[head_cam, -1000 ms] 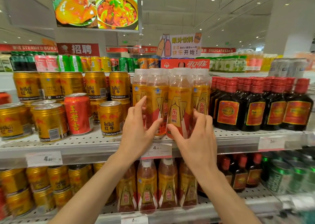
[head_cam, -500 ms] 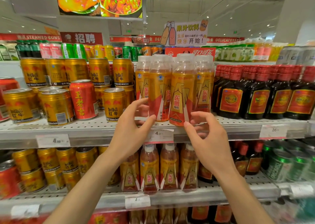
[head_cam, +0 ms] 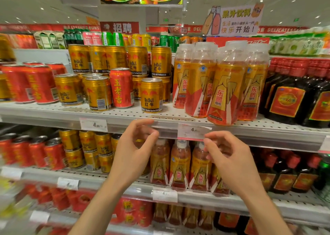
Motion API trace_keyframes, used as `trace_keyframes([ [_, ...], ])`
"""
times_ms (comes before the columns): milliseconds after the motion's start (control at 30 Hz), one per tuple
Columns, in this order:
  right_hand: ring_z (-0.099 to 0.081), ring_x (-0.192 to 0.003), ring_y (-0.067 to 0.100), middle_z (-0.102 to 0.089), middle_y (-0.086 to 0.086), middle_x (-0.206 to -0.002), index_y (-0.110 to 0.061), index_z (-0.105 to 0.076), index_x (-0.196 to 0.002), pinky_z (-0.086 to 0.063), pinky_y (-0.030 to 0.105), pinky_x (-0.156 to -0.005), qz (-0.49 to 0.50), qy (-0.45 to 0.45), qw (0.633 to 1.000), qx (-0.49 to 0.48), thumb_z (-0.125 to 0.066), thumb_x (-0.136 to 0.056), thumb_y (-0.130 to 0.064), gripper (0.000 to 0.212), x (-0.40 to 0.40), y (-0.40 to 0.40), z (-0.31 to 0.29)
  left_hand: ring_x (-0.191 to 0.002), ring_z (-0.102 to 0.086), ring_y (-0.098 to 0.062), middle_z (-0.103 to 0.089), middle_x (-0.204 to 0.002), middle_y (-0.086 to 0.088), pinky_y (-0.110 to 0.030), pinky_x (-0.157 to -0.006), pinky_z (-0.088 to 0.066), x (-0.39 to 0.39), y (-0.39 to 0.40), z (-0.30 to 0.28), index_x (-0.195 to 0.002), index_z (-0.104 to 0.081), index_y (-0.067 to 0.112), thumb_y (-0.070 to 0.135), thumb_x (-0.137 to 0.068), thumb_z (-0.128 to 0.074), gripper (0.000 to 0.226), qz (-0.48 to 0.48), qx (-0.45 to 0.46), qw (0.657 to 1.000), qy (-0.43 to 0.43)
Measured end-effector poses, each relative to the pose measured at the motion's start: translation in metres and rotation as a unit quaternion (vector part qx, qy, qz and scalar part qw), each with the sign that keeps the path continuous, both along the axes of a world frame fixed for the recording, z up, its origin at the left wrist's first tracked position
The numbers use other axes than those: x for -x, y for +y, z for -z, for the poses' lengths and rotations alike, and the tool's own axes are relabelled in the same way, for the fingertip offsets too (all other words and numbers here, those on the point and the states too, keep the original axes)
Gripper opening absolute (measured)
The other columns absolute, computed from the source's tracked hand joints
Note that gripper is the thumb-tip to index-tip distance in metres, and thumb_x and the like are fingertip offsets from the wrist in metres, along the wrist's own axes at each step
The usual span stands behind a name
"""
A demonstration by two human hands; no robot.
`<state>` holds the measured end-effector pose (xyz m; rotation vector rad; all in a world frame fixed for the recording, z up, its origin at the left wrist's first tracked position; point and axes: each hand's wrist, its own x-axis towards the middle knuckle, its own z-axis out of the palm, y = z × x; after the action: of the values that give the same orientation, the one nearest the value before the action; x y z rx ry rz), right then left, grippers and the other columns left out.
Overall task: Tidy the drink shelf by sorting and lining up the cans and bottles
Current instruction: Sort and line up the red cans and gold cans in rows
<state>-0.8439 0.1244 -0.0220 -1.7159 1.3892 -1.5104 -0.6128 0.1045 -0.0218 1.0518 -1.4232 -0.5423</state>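
Bottles (head_cam: 221, 84) with gold and red labels stand in a tight group on the upper shelf (head_cam: 125, 116), near its front edge, between the cans at the left and the dark bottles (head_cam: 292, 91) with red caps at the right. Gold cans (head_cam: 151, 95) stand at the left of them, some stacked in two levels, and one red can (head_cam: 121, 88) stands among the gold ones. More red cans (head_cam: 34, 84) are at the far left of this shelf. Both hands are below the shelf edge and hold nothing. The left hand (head_cam: 134, 152) has loosely curled fingers, with the thumb apart from them. The right hand (head_cam: 230, 159) is also loosely curled, and its fingertips are just beside the white price tag (head_cam: 192, 130) on the shelf rail; I cannot tell if they touch it. On the lower shelf the same kinds of drinks stand behind the hands.
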Motion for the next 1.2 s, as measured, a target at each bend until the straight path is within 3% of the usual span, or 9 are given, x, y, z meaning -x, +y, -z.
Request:
trace_keyframes([
  [100,-0.069,-0.081,0.008,-0.072,-0.014,-0.086,-0.036,-0.069,-0.097,-0.059,0.024,-0.073,0.002,0.044,0.999,0.019,-0.067,-0.093,-0.033,0.005,-0.018,-0.003,-0.009,-0.091,-0.069,-0.012,-0.074,-0.092,0.007,-0.042,-0.086,-0.057,-0.022,-0.005,-0.003,-0.111,-0.065,0.036,0.026,-0.093,-0.07,0.021,-0.008,0.005,1.0,0.008],
  [300,-0.065,-0.078,0.004,-0.069,-0.013,-0.079,-0.032,-0.068,-0.098,-0.051,0.014,-0.066,0.039,0.123,0.987,0.099,-0.066,-0.095,-0.03,0.004,-0.076,-0.026,-0.049,-0.092,-0.066,-0.003,-0.07,-0.093,0.02,-0.025,-0.08,-0.053,-0.083,-0.026,-0.022,-0.111,-0.061,0.036,0.03,-0.094,-0.068,0.02,-0.012,0.039,0.998,-0.044],
  [533,-0.064,-0.075,0.003,-0.068,-0.015,-0.08,-0.026,-0.069,-0.1,-0.056,0.032,-0.071,0.092,0.267,0.951,0.127,-0.066,-0.094,-0.032,0.008,-0.145,-0.078,-0.081,-0.088,-0.063,-0.001,-0.068,-0.088,0.014,-0.014,-0.068,-0.048,-0.15,-0.059,-0.047,-0.114,-0.059,0.031,0.027,-0.093,-0.069,0.024,-0.034,0.071,0.989,-0.128],
  [767,-0.065,-0.075,0.005,-0.068,-0.014,-0.082,-0.024,-0.069,-0.115,-0.058,0.037,-0.076,0.104,0.29,0.94,0.149,-0.069,-0.093,-0.03,0.023,-0.172,-0.096,-0.076,-0.08,-0.064,-0.003,-0.067,-0.077,0.013,-0.016,-0.065,-0.05,-0.167,-0.07,-0.05,-0.114,-0.059,0.031,0.03,-0.092,-0.07,0.025,-0.034,0.098,0.982,-0.155],
  [867,-0.063,-0.074,0.003,-0.064,-0.012,-0.092,-0.024,-0.063,-0.123,-0.059,0.036,-0.075,0.101,0.278,0.938,0.183,-0.069,-0.093,-0.031,0.032,-0.187,-0.103,-0.085,-0.078,-0.064,-0.005,-0.066,-0.075,0.012,-0.019,-0.065,-0.051,-0.17,-0.073,-0.05,-0.112,-0.06,0.032,0.03,-0.092,-0.07,0.023,-0.033,0.105,0.982,-0.154],
  [1000,-0.066,-0.079,0.013,-0.051,-0.006,-0.129,-0.031,-0.044,-0.142,-0.06,0.04,-0.075,0.102,0.314,0.925,0.187,-0.063,-0.094,-0.042,0.052,-0.208,-0.114,-0.102,-0.078,-0.064,-0.006,-0.065,-0.075,0.01,-0.017,-0.066,-0.05,-0.173,-0.075,-0.05,-0.112,-0.06,0.031,0.029,-0.091,-0.07,0.023,-0.028,0.103,0.983,-0.151],
  [1067,-0.065,-0.084,0.016,-0.046,-0.006,-0.135,-0.031,-0.043,-0.139,-0.06,0.041,-0.077,0.098,0.339,0.921,0.164,-0.062,-0.094,-0.047,0.051,-0.213,-0.119,-0.108,-0.08,-0.064,-0.006,-0.066,-0.075,0.01,-0.016,-0.067,-0.05,-0.173,-0.074,-0.05,-0.112,-0.06,0.03,0.028,-0.091,-0.07,0.024,-0.02,0.097,0.984,-0.147],
  [1200,-0.056,-0.078,0.012,-0.051,-0.007,-0.112,-0.026,-0.044,-0.108,-0.054,0.032,-0.07,0.078,0.326,0.931,0.145,-0.065,-0.091,-0.052,0.038,-0.214,-0.122,-0.114,-0.083,-0.064,-0.005,-0.067,-0.077,0.01,-0.019,-0.071,-0.052,-0.173,-0.072,-0.05,-0.115,-0.058,0.031,0.028,-0.092,-0.07,0.026,-0.012,0.089,0.985,-0.147],
])
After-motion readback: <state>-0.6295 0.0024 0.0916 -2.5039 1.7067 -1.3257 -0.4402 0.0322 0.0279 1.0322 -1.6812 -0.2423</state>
